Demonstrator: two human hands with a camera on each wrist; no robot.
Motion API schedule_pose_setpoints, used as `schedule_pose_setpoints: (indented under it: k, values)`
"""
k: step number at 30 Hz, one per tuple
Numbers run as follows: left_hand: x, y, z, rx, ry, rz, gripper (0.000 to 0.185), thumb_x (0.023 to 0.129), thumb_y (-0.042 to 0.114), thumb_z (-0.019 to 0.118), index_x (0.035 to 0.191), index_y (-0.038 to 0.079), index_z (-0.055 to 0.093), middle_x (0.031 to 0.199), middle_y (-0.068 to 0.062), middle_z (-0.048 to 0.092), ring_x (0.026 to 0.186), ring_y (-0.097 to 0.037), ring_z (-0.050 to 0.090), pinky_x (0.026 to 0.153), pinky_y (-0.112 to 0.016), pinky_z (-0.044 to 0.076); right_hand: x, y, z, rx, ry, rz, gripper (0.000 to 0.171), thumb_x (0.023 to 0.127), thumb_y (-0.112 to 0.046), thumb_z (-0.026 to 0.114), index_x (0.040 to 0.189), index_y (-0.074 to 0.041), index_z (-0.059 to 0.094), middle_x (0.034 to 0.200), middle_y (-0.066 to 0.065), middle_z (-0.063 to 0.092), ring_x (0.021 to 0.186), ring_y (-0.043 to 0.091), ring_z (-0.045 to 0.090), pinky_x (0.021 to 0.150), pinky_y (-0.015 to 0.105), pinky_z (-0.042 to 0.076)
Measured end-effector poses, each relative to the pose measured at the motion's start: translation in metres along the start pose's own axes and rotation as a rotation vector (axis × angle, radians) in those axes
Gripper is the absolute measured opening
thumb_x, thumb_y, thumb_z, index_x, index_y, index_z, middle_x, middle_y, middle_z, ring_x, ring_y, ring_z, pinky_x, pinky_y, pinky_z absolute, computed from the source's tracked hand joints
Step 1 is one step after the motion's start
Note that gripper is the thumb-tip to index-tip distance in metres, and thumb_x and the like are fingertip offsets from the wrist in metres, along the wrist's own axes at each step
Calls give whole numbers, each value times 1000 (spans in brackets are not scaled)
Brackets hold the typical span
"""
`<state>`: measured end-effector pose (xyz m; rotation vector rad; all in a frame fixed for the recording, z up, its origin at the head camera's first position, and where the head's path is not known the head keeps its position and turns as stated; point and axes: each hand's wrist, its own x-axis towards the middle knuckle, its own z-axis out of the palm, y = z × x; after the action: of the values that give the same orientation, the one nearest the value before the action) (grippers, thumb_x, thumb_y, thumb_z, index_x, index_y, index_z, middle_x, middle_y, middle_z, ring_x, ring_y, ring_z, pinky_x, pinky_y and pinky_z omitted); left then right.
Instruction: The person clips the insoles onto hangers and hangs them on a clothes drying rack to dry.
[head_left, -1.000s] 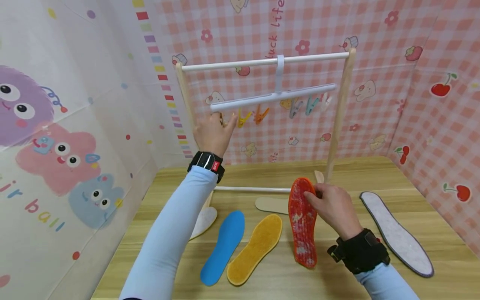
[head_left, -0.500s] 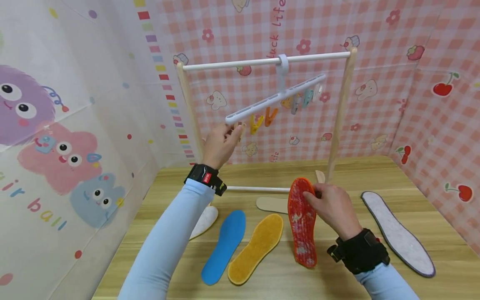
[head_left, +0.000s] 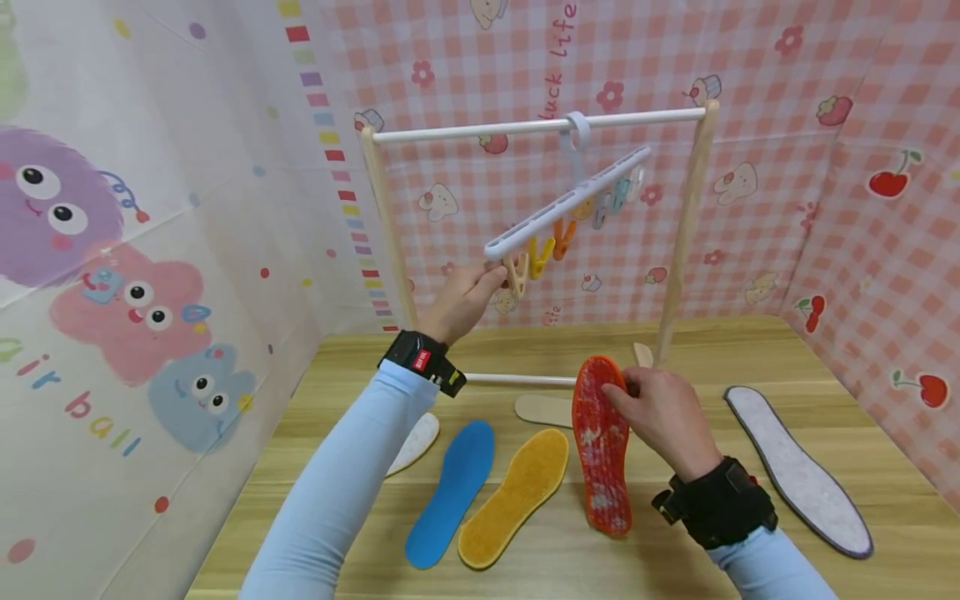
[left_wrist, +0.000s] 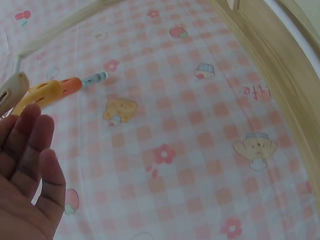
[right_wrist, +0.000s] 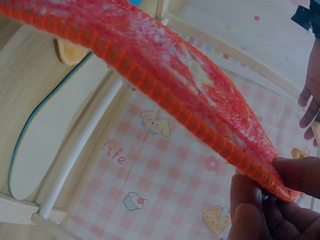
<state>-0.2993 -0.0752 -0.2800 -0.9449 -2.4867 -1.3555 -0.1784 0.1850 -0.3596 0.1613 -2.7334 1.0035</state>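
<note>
My left hand [head_left: 467, 302] is raised to the low left end of a white clip hanger [head_left: 566, 202] and pinches the beige clip [head_left: 514, 280] there. The hanger hangs tilted from the top rail of a wooden rack [head_left: 540, 127], with yellow [head_left: 538, 258] and orange clips [head_left: 564, 237] beside the beige one. In the left wrist view my fingers [left_wrist: 27, 165] lie just below the clips [left_wrist: 47, 92]. My right hand [head_left: 660, 412] pinches the toe end of a red insole [head_left: 600, 450] and holds it on edge above the table. In the right wrist view my fingertips [right_wrist: 272, 200] grip the red insole [right_wrist: 165, 70].
On the wooden table [head_left: 675, 567] lie a blue insole [head_left: 450, 492], a yellow insole [head_left: 517, 496], a beige insole [head_left: 543, 408], a white one [head_left: 416, 437] under my left arm and a grey-edged white one [head_left: 795, 467] at the right. Patterned walls enclose the table.
My left hand has drawn the hanger's left end down and to the right, so the level hanger now hangs tilted. The right hand still holds the red insole in the same place.
</note>
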Motion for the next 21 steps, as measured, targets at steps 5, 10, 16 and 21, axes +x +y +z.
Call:
schedule_pose_setpoints:
  k: [5,10,16,21]
  values:
    - [4,6,6,-91,-52,6,50,106,29,32,137,-2,54,120,-18,65,110,-28,58,95,-45,43,0,0,1,3,9,-25,19,95,-21,67,94,-3,71,69,3,59,58,18,49,50,30,40]
    - [7,10,9,-197,-67,-34,53,108,31,27,140,-2,52,114,-17,62,107,-33,54,90,-38,42,1,0,2,-10,19,-45,18,95,-21,68,91,-4,70,66,2,56,56,18,47,47,29,36]
    - [11,10,10,-255,-62,-63,53,109,32,24,142,-1,48,109,-15,57,102,-26,52,91,-34,40,1,-2,1,-6,9,-43,19,95,-22,68,93,-3,70,66,2,56,55,17,47,46,28,36]
    - [13,11,10,-306,-61,-51,52,109,31,24,146,0,45,112,-16,57,105,-26,52,95,-36,41,4,-5,0,-3,-16,-26,19,96,-22,67,95,-3,70,68,3,58,56,18,50,48,30,41]
